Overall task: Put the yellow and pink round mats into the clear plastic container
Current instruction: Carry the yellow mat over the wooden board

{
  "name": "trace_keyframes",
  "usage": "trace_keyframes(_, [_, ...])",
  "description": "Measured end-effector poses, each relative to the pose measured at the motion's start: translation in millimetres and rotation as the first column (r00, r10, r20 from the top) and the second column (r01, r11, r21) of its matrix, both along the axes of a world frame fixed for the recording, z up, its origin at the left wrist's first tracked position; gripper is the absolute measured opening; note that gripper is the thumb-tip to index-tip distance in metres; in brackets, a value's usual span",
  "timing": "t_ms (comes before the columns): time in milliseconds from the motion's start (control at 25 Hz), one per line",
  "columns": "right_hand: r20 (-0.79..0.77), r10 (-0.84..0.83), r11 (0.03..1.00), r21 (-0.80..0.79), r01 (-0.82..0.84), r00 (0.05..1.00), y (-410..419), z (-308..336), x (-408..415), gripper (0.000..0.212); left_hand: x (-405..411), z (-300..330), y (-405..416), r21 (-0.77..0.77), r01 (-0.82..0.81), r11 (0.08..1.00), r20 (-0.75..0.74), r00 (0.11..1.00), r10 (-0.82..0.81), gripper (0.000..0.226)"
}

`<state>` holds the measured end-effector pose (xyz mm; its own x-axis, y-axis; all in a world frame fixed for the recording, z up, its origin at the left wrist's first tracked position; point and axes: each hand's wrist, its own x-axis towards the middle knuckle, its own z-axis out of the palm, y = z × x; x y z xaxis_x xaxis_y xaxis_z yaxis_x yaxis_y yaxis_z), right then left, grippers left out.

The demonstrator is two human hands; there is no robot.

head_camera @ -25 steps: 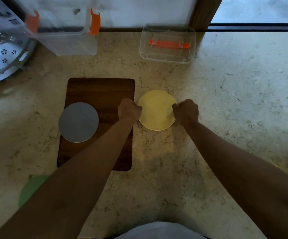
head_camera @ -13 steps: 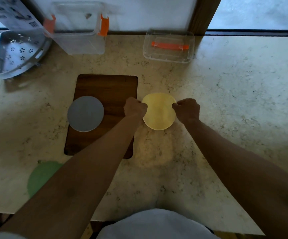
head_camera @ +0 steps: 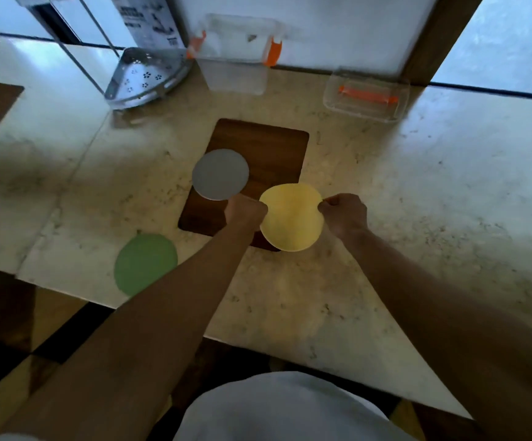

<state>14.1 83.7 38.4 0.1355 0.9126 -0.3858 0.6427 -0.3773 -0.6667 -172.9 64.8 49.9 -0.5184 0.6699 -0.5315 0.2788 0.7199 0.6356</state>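
Both hands, left (head_camera: pixel 246 211) and right (head_camera: pixel 343 214), pinch the round yellow mat (head_camera: pixel 291 217) above the counter; the clear plastic container (head_camera: pixel 235 62) sits at eleven o'clock. The floppy mat could buckle and slip.

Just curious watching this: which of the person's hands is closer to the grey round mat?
Left. The left hand is just below the grey round mat, gripping the yellow mat's left edge. The right hand pinches its right edge, farther away.

Yellow mat (head_camera: pixel 290 218) hides cutting board (head_camera: pixel 258 154) corner; fingertips hidden; container (head_camera: pixel 236 65) blurred.
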Motion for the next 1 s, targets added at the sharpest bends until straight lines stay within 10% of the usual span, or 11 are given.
trace_keyframes(440, [-0.006,-0.134,0.990,0.049,0.134,0.991,-6,1,-147,0.011,-151,-12,2,0.071,-0.060,0.996,0.245,0.969,0.041,0.025])
trace_keyframes(1000, [0.028,-0.135,0.991,-0.015,0.135,0.991,50,-24,-215,0.020,-225,-29,78,-0.019,0.059,0.998,0.060,0.997,-0.058,0.013])
